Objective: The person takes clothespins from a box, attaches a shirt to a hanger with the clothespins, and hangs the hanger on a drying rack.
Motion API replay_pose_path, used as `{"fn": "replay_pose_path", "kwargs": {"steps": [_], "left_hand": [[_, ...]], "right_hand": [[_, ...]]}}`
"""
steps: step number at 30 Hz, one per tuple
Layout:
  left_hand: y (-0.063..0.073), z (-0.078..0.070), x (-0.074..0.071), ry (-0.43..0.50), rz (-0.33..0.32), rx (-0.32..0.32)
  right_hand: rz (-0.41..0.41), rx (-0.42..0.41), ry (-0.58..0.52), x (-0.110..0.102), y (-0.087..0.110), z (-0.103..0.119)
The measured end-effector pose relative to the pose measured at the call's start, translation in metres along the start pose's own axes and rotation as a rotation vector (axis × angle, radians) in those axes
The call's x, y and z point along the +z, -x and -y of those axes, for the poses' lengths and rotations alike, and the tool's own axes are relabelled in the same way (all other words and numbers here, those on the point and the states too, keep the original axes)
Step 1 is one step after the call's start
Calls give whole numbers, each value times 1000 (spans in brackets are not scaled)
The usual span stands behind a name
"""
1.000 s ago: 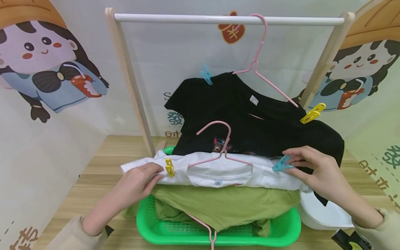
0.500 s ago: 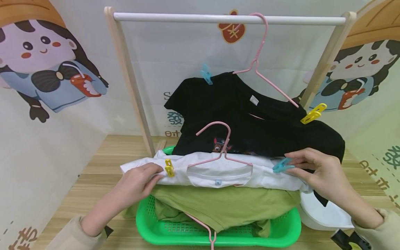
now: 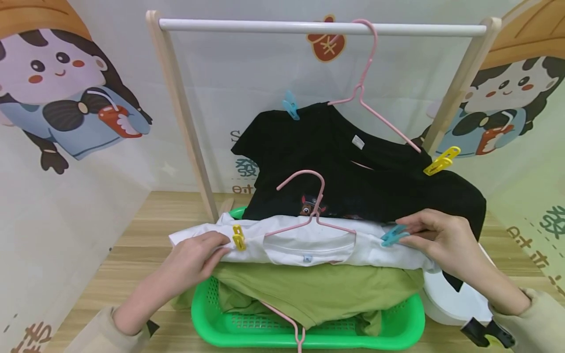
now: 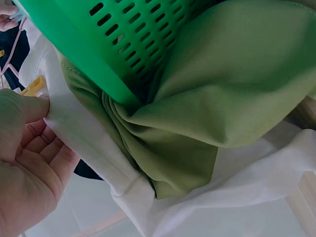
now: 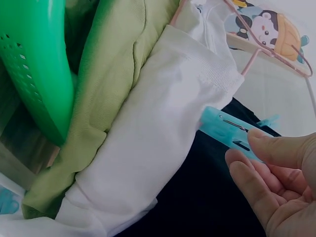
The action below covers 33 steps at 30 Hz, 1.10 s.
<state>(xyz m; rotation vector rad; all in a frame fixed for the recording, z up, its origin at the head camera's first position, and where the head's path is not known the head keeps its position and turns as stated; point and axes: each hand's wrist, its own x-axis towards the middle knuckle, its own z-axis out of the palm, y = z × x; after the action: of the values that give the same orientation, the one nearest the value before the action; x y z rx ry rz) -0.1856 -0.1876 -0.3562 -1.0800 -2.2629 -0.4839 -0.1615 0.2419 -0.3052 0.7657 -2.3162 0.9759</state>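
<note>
A white T-shirt (image 3: 375, 252) lies across an olive garment (image 3: 318, 289), with a pink hanger (image 3: 323, 185) in its neck. My left hand (image 3: 194, 257) pinches the shirt's left shoulder, just beside a yellow clothespin (image 3: 239, 238) clipped there. At the right shoulder, my right hand (image 3: 446, 240) pinches the handles of a blue clothespin (image 3: 393, 236) between thumb and fingers. In the right wrist view, the tip of this blue clothespin (image 5: 222, 123) meets the white cloth's edge; whether it bites the hanger is hidden.
Behind, a black T-shirt (image 3: 300, 152) hangs from a white rail (image 3: 265, 26) on another pink hanger (image 3: 367, 68), bearing a blue clip (image 3: 291, 105) and a yellow clip (image 3: 441, 162). A green basket (image 3: 353, 340) stands under the clothes. A white tub (image 3: 459, 304) sits to its right.
My right hand has shifted slightly left with the blue clothespin, further onto the white shirt's shoulder. The left hand keeps its place.
</note>
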Motion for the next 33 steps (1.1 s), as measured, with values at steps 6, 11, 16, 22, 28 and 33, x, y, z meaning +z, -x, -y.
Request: {"fn": "replay_pose_path", "kwargs": {"steps": [6,11,16,22,28,33], "left_hand": [[1,0,-1,3,7,-2],[2,0,-1,0,-5,0],[2,0,0,7,0,2],[2,-1,-1,4,2,-1],[1,-1,-2,9,-2,6],[1,-1,-1,8,-6,9]], "right_hand": [[47,4,29,2,-3,-1],[94,8,49,4,-5,-4],[128,34,56,5,-3,-5],[159,61,22,2,0,-8],[232,94,86,0,5,-13],[300,76,119,1,12,-26]]}}
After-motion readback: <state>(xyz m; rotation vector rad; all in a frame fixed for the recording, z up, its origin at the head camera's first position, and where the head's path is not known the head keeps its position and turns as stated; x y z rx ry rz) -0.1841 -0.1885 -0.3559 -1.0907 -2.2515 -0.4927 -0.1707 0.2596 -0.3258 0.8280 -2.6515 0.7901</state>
